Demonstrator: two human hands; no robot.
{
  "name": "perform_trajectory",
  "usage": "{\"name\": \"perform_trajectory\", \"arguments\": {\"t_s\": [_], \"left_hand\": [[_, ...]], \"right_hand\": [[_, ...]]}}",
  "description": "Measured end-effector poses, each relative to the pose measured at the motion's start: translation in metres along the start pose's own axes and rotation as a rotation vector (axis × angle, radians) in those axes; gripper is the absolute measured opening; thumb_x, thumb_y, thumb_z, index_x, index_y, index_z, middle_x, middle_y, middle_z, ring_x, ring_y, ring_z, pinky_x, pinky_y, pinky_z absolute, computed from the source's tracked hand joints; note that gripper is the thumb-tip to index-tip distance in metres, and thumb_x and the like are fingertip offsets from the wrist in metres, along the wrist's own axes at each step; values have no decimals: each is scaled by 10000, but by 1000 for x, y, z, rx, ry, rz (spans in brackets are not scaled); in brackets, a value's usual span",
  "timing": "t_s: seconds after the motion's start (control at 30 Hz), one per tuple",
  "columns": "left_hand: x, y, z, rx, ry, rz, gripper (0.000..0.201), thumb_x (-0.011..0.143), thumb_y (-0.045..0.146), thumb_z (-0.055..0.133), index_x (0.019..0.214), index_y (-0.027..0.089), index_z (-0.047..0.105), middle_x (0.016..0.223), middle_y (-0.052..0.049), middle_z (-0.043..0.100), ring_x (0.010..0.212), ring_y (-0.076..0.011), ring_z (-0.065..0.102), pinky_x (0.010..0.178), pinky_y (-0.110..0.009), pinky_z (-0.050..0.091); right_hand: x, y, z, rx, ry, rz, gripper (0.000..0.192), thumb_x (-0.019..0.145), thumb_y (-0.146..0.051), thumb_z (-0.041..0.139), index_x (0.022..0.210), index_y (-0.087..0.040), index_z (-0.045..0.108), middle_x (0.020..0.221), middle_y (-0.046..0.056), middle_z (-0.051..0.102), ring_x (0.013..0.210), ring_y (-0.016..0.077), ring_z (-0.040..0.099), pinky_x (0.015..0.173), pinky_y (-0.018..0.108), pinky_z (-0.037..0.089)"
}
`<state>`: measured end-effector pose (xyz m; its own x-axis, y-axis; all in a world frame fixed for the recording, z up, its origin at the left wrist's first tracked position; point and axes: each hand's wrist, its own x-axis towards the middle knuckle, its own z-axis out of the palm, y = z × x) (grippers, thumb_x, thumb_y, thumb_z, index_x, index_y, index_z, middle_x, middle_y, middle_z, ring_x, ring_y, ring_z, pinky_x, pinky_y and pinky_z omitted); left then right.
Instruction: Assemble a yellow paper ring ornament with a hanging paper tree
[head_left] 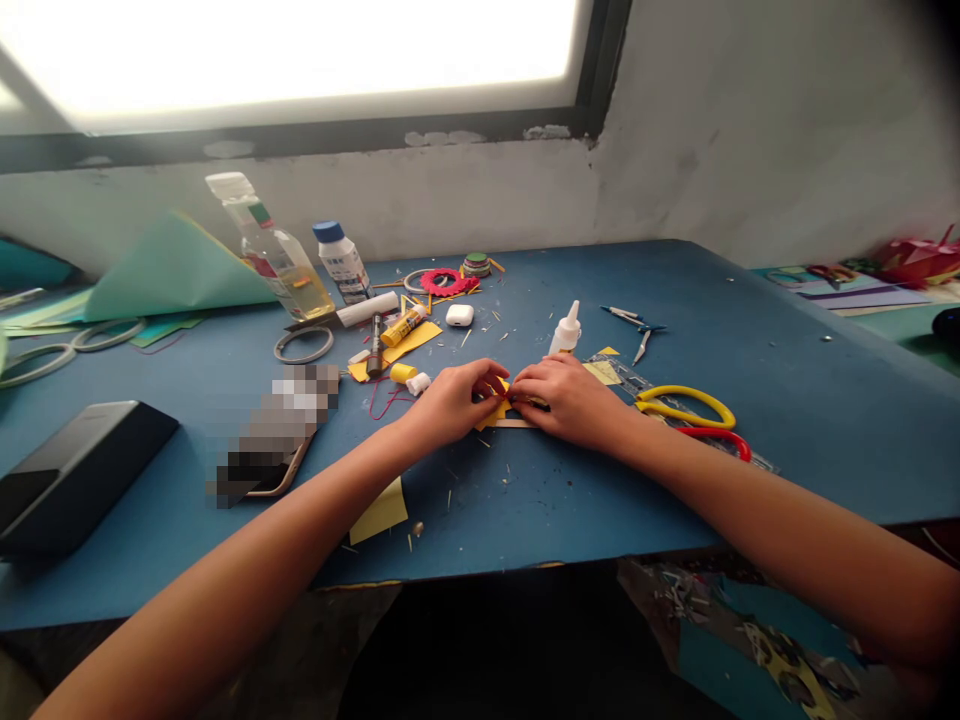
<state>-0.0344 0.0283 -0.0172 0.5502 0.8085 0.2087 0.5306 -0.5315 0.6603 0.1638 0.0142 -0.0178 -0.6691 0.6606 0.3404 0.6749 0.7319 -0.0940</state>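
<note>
My left hand [459,402] is closed, thumb and fingers pinching a small yellow piece of paper [491,415] low over the blue table. From the other side my right hand [568,402] meets it, its curled fingertips closed on the paper's right edge, where a tiny red bit shows. Just below the fingers lies a flat pale strip [517,424], partly covered by the hands. A white glue bottle [567,330] with a pointed nozzle stands right behind my right hand. Scissors [686,405] with yellow and red handles rest to the right, over a clear ruler [626,375].
A phone [281,450] and a dark box [82,475] lie at left. Behind them stand a clear bottle [281,265] and a blue-capped bottle [343,262]. A glue stick [403,326], marker [375,345], earbud case [460,316] and compass [634,320] lie farther back.
</note>
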Motion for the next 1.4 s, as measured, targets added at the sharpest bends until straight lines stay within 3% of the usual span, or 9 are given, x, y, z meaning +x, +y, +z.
{"name": "perform_trajectory", "arguments": {"t_s": [0.53,0.77,1.0,1.2,1.4], "left_hand": [[-2,-2,-4,150,-27,76,250,828,213,554,1076,198,578,868,1,702,786,-134,654,719,-249,485],[-3,1,-11,330,5,68,214,815,174,498,984,174,629,973,-54,660,811,-165,628,735,-285,479],[-5,4,-11,484,-55,89,254,856,219,447,989,198,662,1003,-61,638,784,-182,627,683,-291,463],[-5,10,-13,601,-117,129,287,858,187,423,991,221,675,1005,-55,632,798,-192,629,616,-270,439],[-3,12,-17,737,-175,227,305,843,140,435,984,220,694,952,-66,638,795,-188,615,630,-269,430]], "right_hand": [[-1,2,5,-11,34,-19,193,881,-211,496,923,-177,681,922,61,698,844,186,606,918,378,325],[0,1,5,2,30,-16,197,882,-214,498,943,-186,684,932,58,699,862,187,615,921,382,326],[0,-1,3,14,39,13,212,876,-229,503,996,-191,673,964,63,697,905,202,611,980,427,297],[0,-2,1,-14,11,34,193,873,-238,510,929,-200,691,954,48,693,895,202,609,992,428,281],[0,-1,3,-15,23,17,192,873,-229,507,918,-200,691,957,49,696,881,199,602,979,419,283]]}}
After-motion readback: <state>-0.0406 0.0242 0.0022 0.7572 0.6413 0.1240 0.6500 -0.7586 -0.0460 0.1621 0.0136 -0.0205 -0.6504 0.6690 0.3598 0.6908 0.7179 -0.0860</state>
